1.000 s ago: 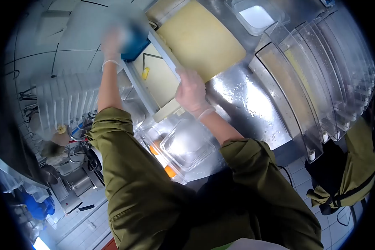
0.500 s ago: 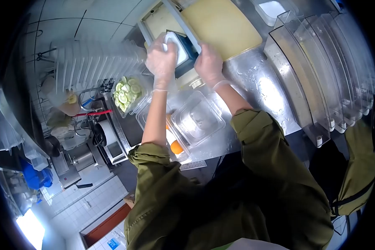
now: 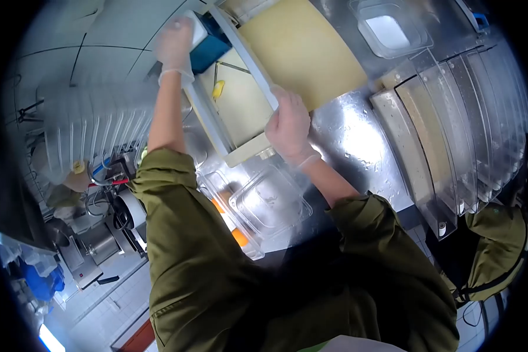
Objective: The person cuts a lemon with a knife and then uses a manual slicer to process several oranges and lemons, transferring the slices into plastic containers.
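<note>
My gloved left hand is closed on the white-topped teal food holder of a mandoline slicer, at the far end of its bed. Blur softens those fingers. Across the slicer's pale bed runs a slanted blade line, with a small yellow piece beside it. My gloved right hand grips the slicer's grey side rail near the close end. Below the slicer lies a clear plastic container, and left of it a narrower clear container with orange pieces inside.
A yellowish cutting board lies right of the slicer on the wet steel counter. Clear upright dividers stand at the right. A clear tub with white contents sits at the back. Wire racks and a pot are at the left.
My left hand has pushed the food holder away along the slicer, uncovering the blade and the yellow piece. My right hand stays on the rail. The view has shifted, and my left arm hides most of the green slices.
</note>
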Demonstrator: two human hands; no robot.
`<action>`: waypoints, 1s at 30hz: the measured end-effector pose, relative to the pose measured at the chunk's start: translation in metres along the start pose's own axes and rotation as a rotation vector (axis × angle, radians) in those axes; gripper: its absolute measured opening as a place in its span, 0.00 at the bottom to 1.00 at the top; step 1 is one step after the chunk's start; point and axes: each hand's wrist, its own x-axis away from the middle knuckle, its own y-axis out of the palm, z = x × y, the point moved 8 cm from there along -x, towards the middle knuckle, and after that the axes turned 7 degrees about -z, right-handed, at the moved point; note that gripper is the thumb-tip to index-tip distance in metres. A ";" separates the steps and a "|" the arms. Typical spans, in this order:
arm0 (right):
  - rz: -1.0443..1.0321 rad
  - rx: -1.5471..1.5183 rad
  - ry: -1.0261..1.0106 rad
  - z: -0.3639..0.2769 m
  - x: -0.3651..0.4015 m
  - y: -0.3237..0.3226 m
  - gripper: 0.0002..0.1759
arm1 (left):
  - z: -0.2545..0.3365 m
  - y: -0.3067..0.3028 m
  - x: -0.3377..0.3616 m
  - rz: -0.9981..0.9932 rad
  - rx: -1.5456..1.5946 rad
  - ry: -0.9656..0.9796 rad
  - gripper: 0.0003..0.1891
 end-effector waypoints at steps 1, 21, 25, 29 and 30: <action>0.013 -0.022 -0.012 0.000 0.001 -0.001 0.24 | 0.001 0.003 -0.005 0.003 -0.013 0.030 0.24; 0.040 0.001 0.003 0.004 0.003 0.001 0.20 | 0.043 -0.043 0.170 -0.084 0.056 -0.093 0.23; 0.034 0.003 -0.028 0.003 0.001 0.001 0.23 | 0.019 -0.017 0.093 -0.110 -0.036 -0.113 0.25; -0.013 0.003 -0.022 0.001 0.000 0.000 0.25 | -0.012 0.013 0.004 -0.054 -0.056 -0.034 0.26; -0.026 0.003 -0.008 0.001 0.001 0.000 0.25 | -0.011 0.013 0.000 -0.038 -0.023 -0.010 0.26</action>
